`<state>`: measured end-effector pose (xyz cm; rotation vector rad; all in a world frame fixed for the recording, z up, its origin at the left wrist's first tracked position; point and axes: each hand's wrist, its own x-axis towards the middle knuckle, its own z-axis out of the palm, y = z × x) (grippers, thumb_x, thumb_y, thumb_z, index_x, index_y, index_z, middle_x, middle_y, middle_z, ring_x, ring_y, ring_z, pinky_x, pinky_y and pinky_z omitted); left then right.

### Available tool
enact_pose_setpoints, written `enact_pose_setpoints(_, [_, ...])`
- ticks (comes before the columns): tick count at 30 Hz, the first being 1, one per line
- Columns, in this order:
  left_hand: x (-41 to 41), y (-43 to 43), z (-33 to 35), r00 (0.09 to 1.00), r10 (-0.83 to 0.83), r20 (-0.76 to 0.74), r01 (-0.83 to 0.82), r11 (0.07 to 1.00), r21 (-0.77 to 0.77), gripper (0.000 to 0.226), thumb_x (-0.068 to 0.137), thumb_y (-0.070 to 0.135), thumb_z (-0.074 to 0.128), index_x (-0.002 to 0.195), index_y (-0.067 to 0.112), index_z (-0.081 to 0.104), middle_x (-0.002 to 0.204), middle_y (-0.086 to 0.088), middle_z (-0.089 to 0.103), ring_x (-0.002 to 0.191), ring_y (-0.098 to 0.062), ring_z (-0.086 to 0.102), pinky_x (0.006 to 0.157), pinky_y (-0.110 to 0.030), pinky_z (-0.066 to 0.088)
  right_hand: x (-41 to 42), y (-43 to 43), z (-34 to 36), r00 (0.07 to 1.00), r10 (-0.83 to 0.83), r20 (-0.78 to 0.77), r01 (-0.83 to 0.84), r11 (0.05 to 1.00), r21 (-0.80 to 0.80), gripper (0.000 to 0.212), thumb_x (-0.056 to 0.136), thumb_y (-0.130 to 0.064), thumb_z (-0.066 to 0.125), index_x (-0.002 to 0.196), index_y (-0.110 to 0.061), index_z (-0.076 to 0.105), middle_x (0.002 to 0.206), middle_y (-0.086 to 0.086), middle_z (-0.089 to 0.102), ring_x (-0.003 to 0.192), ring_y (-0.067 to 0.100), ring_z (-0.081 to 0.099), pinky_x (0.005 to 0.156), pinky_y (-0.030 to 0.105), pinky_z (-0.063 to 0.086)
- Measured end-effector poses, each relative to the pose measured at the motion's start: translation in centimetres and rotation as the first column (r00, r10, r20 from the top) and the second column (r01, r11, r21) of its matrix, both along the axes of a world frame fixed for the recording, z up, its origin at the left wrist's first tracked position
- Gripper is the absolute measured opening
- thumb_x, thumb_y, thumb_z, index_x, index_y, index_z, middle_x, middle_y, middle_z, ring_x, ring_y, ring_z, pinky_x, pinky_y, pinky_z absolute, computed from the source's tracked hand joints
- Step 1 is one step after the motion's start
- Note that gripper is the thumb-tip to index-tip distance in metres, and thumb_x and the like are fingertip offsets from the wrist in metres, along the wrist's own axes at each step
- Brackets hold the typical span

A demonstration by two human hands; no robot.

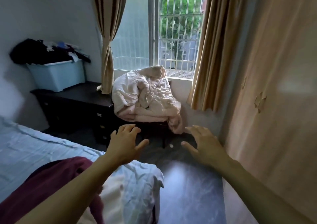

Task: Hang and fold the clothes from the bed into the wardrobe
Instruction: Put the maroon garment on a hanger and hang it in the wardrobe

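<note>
A maroon garment [42, 181] lies on the bed [25, 148] at the lower left, partly under my left forearm. A white cloth [137, 189] is bunched on the bed's near corner beside it. The pale wooden wardrobe door [274, 103] fills the right side and is closed. My left hand [126, 144] hovers above the bed's corner with fingers spread, holding nothing. My right hand [204, 145] is stretched out over the dark floor close to the wardrobe, fingers apart and empty.
A crumpled pale duvet [145, 96] sits heaped on a dark chair below the barred window [178, 30]. A dark chest of drawers [73, 107] carries a light blue storage box [56, 76] topped with dark clothes [44, 51]. Tan curtains [212, 52] hang at both sides. A narrow strip of dark floor [188, 189] runs between bed and wardrobe.
</note>
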<state>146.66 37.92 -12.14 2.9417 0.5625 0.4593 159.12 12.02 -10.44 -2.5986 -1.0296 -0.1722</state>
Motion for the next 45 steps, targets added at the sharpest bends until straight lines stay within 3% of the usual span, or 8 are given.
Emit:
enact_pose_setpoints(8, [9.5,5.3,-1.2,0.996,0.090,0.004,-0.090,0.996,-0.006,0.062,0.090,0.066,0.048,0.138,0.027,0.051,0.153,0.001,0.041,0.142,-0.020,0.033,0.112,-0.049,0.035,11.8,6.8,-1.1,0.994,0.112,-0.010,-0.112,0.993,0.025,0.065,0.093,-0.059,0.049,0.149,-0.031,0.033,0.156,-0.002,0.033,0.144,0.019,0.027,0.116,0.042,0.029])
enact_pose_setpoints(17, [19.0,14.1,-3.7,0.976,0.214,0.050,-0.207,0.972,-0.110,0.066,0.090,0.067,0.047,0.141,0.025,0.050,0.154,-0.001,0.041,0.142,-0.022,0.034,0.112,-0.051,0.035,22.4,18.6,-0.4,0.959,0.280,0.037,-0.274,0.955,-0.108,0.061,0.094,-0.058,0.048,0.145,-0.027,0.036,0.151,0.000,0.038,0.138,0.023,0.033,0.112,0.044,0.035])
enact_pose_setpoints(25, [21.7,19.9,-3.9,0.930,0.367,0.022,-0.364,0.927,-0.096,0.064,0.091,0.066,0.045,0.142,0.027,0.048,0.155,0.001,0.038,0.145,-0.020,0.030,0.115,-0.050,0.031,29.3,28.4,-0.9,0.894,0.449,0.005,-0.448,0.892,-0.052,0.059,0.094,-0.056,0.050,0.145,-0.029,0.037,0.148,0.000,0.041,0.136,0.022,0.035,0.110,0.045,0.035])
enact_pose_setpoints(32, [23.4,22.3,-6.7,0.821,0.569,-0.056,-0.571,0.815,-0.099,0.064,0.091,0.068,0.044,0.140,0.027,0.049,0.155,0.002,0.038,0.144,-0.020,0.029,0.115,-0.049,0.030,35.0,36.5,-4.1,0.766,0.637,-0.083,-0.642,0.766,-0.045,0.063,0.095,-0.057,0.045,0.149,-0.027,0.031,0.155,-0.002,0.032,0.144,0.019,0.023,0.115,0.047,0.030])
enact_pose_setpoints(38, [26.6,22.2,-6.5,0.651,0.758,-0.044,-0.757,0.644,-0.114,0.056,0.091,0.063,0.051,0.133,0.026,0.056,0.149,0.002,0.047,0.138,-0.020,0.040,0.111,-0.044,0.035,40.5,41.9,-5.4,0.611,0.779,-0.140,-0.790,0.612,-0.041,0.067,0.095,-0.059,0.043,0.152,-0.029,0.026,0.159,-0.002,0.025,0.147,0.020,0.016,0.116,0.048,0.027])
enact_pose_setpoints(45, [26.3,20.5,-4.0,0.476,0.877,-0.071,-0.879,0.473,-0.056,0.057,0.090,0.063,0.050,0.135,0.028,0.053,0.152,0.001,0.042,0.139,-0.021,0.036,0.114,-0.045,0.031,41.0,47.1,-5.9,0.438,0.879,-0.187,-0.897,0.441,-0.030,0.065,0.095,-0.059,0.047,0.150,-0.028,0.030,0.155,-0.001,0.031,0.143,0.024,0.025,0.111,0.048,0.032])
